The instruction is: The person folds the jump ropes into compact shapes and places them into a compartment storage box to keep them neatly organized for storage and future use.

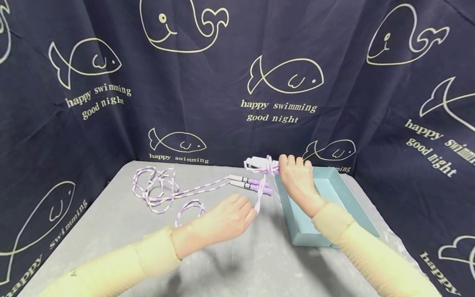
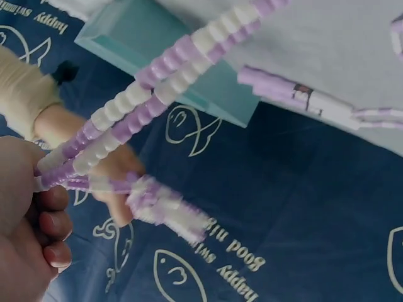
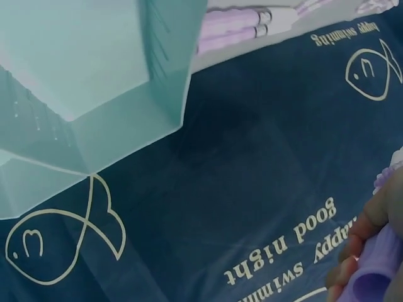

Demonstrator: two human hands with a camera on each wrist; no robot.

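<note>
My right hand [image 1: 298, 179] grips the purple-and-white handles [image 1: 257, 162] of a beaded jump rope, held up beside the bin's far left corner. Rope is wound about those handles in a bunch, and a purple handle end [image 3: 381, 267] pokes out of the fist in the right wrist view. My left hand [image 1: 231, 216], fingers curled, holds the doubled beaded rope [image 2: 151, 88] of the same jump rope, lower and to the left. A stretch of rope [image 1: 261, 192] runs between both hands. The fingers partly hide what each hand grips.
A second jump rope [image 1: 156, 185] lies loosely coiled at the table's back left, its two handles [image 1: 250, 180] side by side behind my left hand. A beaded loop [image 1: 190, 204] shows beyond my left wrist. The teal bin [image 1: 293, 231] stands under my right forearm. Dark fabric walls surround the table.
</note>
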